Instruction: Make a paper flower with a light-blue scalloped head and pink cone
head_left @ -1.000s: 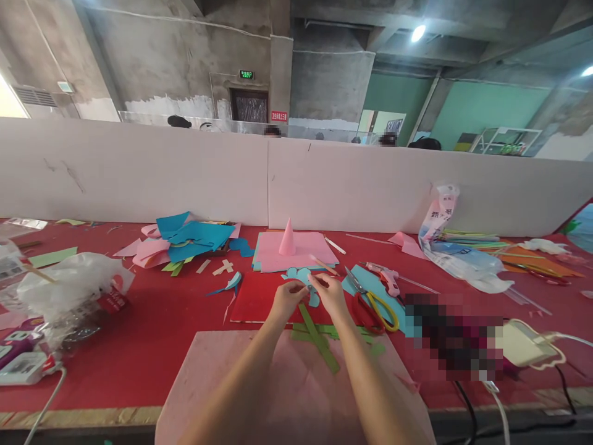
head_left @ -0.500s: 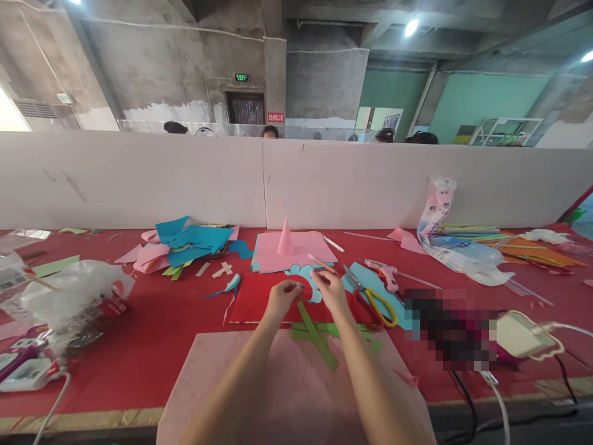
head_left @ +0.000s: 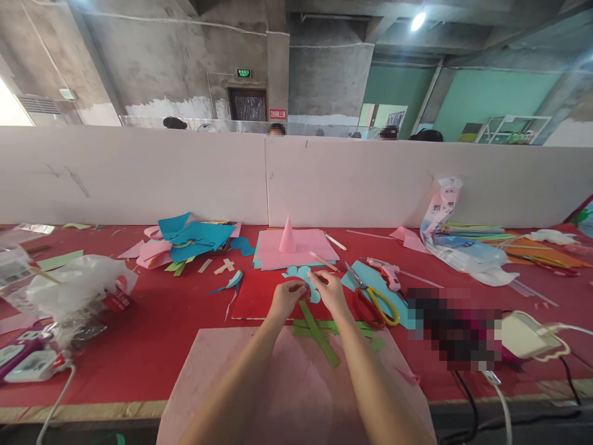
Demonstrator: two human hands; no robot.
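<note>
A scalloped light-blue paper cutout [head_left: 302, 272] lies over the red board [head_left: 254, 296], between my two hands. My left hand [head_left: 288, 298] is closed in a pinch at its left side; whatever sits between the fingertips is too small to make out. My right hand [head_left: 330, 289] pinches at the cutout's upper right, thumb and forefinger together on the paper. Just below the hands, green paper strips [head_left: 319, 334] cross one another. Behind the board a pink paper cone [head_left: 288, 236] stands upright on a stack of pink sheets [head_left: 312, 247]. A pencil [head_left: 323, 261] rests near my right fingers.
To the right lie scissors [head_left: 377, 303] with red and yellow handles, and a pink glue gun [head_left: 389, 275]. Blue and pink paper scraps [head_left: 197, 241] are heaped at the left, near a plastic bag [head_left: 78, 290]. A white partition [head_left: 194, 176] closes off the back.
My left fingertips have shifted slightly right, toward my right hand. The right hand keeps its pinch by the blue cutout. The whole view has shifted a little.
</note>
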